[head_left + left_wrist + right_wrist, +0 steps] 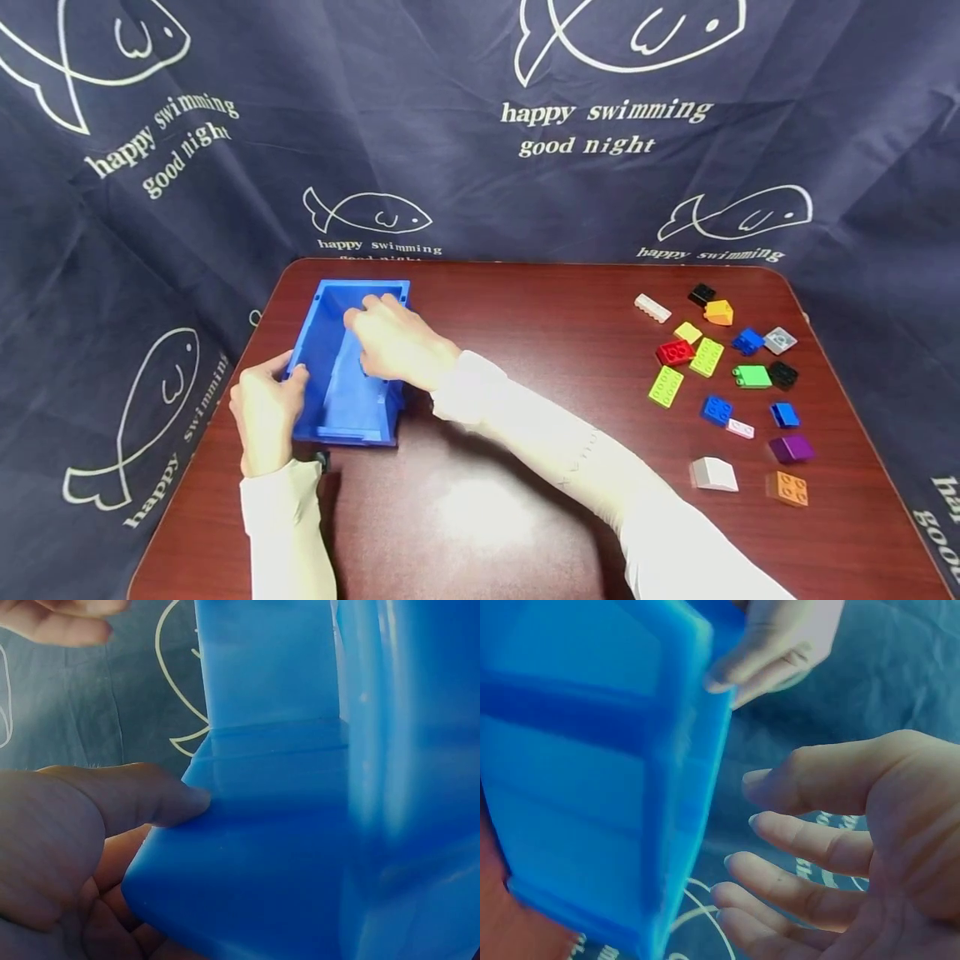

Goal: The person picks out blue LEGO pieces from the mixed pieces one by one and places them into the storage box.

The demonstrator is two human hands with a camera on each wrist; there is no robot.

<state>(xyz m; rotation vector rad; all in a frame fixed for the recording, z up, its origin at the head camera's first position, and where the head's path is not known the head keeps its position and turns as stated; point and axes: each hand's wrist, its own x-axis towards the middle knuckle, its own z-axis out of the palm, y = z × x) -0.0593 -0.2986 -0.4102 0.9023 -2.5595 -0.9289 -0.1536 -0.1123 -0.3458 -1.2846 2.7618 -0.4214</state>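
Your white sleeves (pixel 288 525) reach forward from the near edge. Your left hand (pixel 266 408) grips the left wall of a blue bin (pixel 345 435) between thumb and fingers, at the left of the reddish-brown table (pixel 480 317). Your right hand (pixel 397 342) appears over the bin's right side, its fingers loosely parted, holding nothing. Well apart, on the right, lie an orange brick (pixel 791 489) and a white brick (pixel 716 474); beyond them, scattered coloured bricks (pixel 665 387). Behind hangs printed dark blue cloth (pixel 480 200).

Bin (pixel 352 408) on the table (pixel 525 333) at left — loose bricks (pixel 707 357) at right — cloth (pixel 570 208) behind the table.
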